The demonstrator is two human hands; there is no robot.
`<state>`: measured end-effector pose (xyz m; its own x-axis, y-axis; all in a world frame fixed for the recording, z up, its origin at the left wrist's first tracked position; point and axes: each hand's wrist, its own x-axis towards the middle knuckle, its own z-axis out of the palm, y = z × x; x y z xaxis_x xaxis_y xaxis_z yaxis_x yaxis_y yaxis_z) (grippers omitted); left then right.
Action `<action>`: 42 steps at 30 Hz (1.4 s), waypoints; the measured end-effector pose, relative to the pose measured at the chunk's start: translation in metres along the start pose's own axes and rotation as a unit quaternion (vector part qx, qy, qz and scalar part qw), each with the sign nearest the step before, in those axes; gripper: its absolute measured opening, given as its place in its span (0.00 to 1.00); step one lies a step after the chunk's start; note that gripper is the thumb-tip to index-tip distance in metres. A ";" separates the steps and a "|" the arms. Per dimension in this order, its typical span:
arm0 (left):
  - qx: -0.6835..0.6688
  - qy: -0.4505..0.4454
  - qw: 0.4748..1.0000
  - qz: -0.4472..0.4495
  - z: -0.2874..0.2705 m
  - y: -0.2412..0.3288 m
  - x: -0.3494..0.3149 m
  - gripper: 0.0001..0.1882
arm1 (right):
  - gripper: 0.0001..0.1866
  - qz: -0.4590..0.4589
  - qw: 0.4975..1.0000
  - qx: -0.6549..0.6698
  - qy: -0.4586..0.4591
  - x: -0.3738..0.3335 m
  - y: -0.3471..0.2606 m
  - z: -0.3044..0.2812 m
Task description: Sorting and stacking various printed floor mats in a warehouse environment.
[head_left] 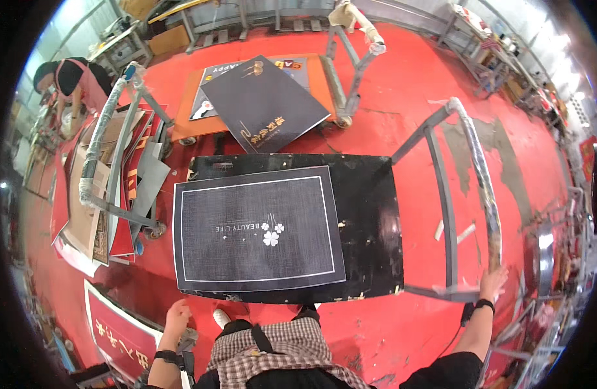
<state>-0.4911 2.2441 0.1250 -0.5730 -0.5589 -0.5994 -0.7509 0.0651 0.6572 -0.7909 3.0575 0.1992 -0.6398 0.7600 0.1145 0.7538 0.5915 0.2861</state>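
Gripping the taped handle bar (483, 194) of a flat black cart (376, 214), the right hand (491, 282) is closed around the bar's near end, while the left hand (177, 318) hangs loose and half curled beside the cart's near left corner, touching nothing that I can make out. On the cart's deck lies a dark grey doormat (259, 227) with a white border line and a small clover mark, set toward the left side and overhanging the deck's near edge slightly. Ahead, an orange cart (181, 126) carries more dark mats (266, 104), stacked askew, and a third trolley on the left holds upright printed boards (117, 194); another person (71, 81) bends over work at the far left. Judging by the grip, the step in hand looks like steering or steadying the loaded cart on the red floor (408, 84). Any move from here calls for a firm hold on the bar, and care that the overhanging mat does not slide off.
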 end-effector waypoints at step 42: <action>0.198 0.241 0.889 0.336 -0.484 0.065 0.219 0.22 | 0.19 -0.247 0.636 0.500 -0.533 -0.749 -0.494 -0.125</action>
<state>-0.5066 1.7256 0.2580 -0.8001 -0.5672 0.1955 -0.4043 0.7504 0.5229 -0.7028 2.1626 0.0912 -0.7727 -0.1504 -0.6167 0.5588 0.2997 -0.7733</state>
